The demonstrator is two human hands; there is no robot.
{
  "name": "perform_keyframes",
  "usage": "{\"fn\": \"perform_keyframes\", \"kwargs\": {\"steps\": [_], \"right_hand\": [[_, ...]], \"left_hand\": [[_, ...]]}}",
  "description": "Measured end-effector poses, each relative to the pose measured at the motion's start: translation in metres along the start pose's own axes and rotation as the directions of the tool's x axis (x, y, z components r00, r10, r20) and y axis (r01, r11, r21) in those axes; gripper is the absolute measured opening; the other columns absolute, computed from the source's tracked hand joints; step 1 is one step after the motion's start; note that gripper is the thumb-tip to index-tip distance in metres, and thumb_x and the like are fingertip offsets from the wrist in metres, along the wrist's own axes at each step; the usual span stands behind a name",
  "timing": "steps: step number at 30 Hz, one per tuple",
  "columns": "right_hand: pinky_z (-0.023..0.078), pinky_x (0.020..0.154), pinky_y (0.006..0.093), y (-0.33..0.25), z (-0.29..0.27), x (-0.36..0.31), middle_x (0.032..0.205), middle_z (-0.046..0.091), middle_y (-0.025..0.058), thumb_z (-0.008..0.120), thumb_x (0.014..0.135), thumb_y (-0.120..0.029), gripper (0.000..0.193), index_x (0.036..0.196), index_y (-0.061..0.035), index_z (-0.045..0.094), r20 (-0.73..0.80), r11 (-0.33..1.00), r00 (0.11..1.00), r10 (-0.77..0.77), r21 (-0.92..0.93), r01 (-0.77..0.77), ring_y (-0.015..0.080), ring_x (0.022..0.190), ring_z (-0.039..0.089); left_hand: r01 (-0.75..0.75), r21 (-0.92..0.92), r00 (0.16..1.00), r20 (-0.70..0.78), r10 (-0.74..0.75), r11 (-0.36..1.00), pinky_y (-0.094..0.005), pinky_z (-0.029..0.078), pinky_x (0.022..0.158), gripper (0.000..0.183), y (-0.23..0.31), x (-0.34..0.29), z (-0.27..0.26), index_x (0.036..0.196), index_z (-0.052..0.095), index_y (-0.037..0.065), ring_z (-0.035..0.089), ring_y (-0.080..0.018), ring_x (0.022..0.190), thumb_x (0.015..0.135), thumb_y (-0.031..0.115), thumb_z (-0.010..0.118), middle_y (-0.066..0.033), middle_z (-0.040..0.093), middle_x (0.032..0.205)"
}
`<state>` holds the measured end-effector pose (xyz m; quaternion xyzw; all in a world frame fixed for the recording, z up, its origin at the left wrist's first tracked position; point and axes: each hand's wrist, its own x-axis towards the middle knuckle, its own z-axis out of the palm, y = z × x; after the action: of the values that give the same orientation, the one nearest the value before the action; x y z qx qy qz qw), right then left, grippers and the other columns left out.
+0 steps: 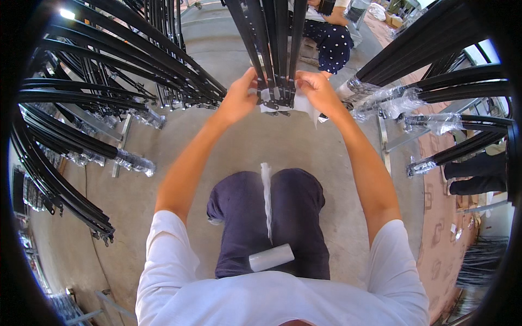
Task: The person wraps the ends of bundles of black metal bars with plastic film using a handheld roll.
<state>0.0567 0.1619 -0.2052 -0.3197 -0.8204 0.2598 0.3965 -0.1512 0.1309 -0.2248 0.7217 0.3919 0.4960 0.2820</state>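
Observation:
A bundle of long black metal bars comes down in front of me, its drilled lower ends close together between my hands. Behind those ends lies a thin white plastic film, with a loose edge hanging at the right. My right hand pinches the film beside the bars. On the other side, my left hand is closed with curled fingers against the bundle; what it grips is hidden. Across my lap rests a white roll of film. A twisted white strip lies between my knees.
More black bars lean in racks at the left. At the right, other bar bundles have clear film round their ends. A person in dotted trousers sits beyond the bars. Another person's dark-clothed legs show at far right.

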Motion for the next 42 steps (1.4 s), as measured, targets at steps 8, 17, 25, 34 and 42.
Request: {"fn": "perform_keyframes", "kwargs": {"steps": [8, 17, 25, 34, 42], "right_hand": [[0.040, 0.062, 0.0246, -0.005, 0.018, 0.009, 0.072, 0.059, 0.0059, 0.044, 0.080, 0.001, 0.019, 0.090, 0.0003, 0.059, 0.063, 0.986, 0.998, 0.032, 0.161, -0.042, 0.0100, 0.065, 0.049], [0.038, 0.057, 0.0219, 0.001, 0.018, 0.008, 0.066, 0.054, 0.0014, 0.046, 0.080, 0.003, 0.017, 0.089, 0.0012, 0.060, 0.072, 0.962, 0.990, 0.119, 0.238, -0.133, 0.0075, 0.061, 0.044], [0.040, 0.060, 0.0246, -0.015, 0.018, -0.015, 0.066, 0.055, 0.0039, 0.045, 0.081, -0.001, 0.015, 0.088, 0.0020, 0.058, -0.004, 0.973, 0.996, 0.084, 0.216, -0.081, 0.0094, 0.063, 0.046], [0.040, 0.074, 0.0222, -0.041, 0.012, -0.032, 0.086, 0.059, 0.0032, 0.046, 0.081, 0.000, 0.018, 0.097, 0.0039, 0.054, 0.086, 0.974, 0.992, 0.096, 0.197, -0.111, 0.0067, 0.082, 0.049], [0.042, 0.074, 0.0307, -0.041, 0.021, -0.033, 0.087, 0.060, 0.0181, 0.045, 0.079, -0.002, 0.022, 0.097, 0.0036, 0.057, -0.004, 0.982, 1.000, 0.031, 0.186, -0.030, 0.0243, 0.080, 0.057]], "left_hand": [[-0.053, 0.382, 0.960, -0.234, 0.152, 0.923, -0.0319, 0.046, 0.056, 0.023, 0.017, -0.027, 0.006, 0.090, 0.046, 0.000, 0.055, -0.0244, 0.065, 0.070, -0.001, 0.057, -0.0114, 0.048, 0.077], [-0.089, 0.472, 0.974, -0.144, 0.176, 0.877, -0.0311, 0.044, 0.054, 0.022, 0.039, -0.029, 0.004, 0.090, 0.050, 0.000, 0.055, -0.0249, 0.060, 0.068, -0.003, 0.054, -0.0113, 0.051, 0.076], [0.172, -0.161, 0.972, -0.135, -0.194, 0.972, -0.0246, 0.046, 0.067, 0.029, 0.040, -0.053, 0.024, 0.103, 0.043, 0.000, 0.059, -0.0153, 0.082, 0.075, -0.005, 0.049, -0.0079, 0.056, 0.091], [0.213, -0.370, 0.953, -0.124, -0.275, 0.904, -0.0261, 0.048, 0.070, 0.005, 0.035, -0.060, 0.014, 0.089, 0.043, 0.003, 0.061, -0.0159, 0.080, 0.085, 0.000, 0.045, -0.0080, 0.056, 0.091], [0.145, -0.435, 0.986, -0.007, -0.164, 0.889, -0.0265, 0.050, 0.071, 0.005, 0.023, -0.064, -0.003, 0.086, 0.049, 0.000, 0.060, -0.0167, 0.081, 0.083, -0.004, 0.047, -0.0068, 0.057, 0.089]]}}
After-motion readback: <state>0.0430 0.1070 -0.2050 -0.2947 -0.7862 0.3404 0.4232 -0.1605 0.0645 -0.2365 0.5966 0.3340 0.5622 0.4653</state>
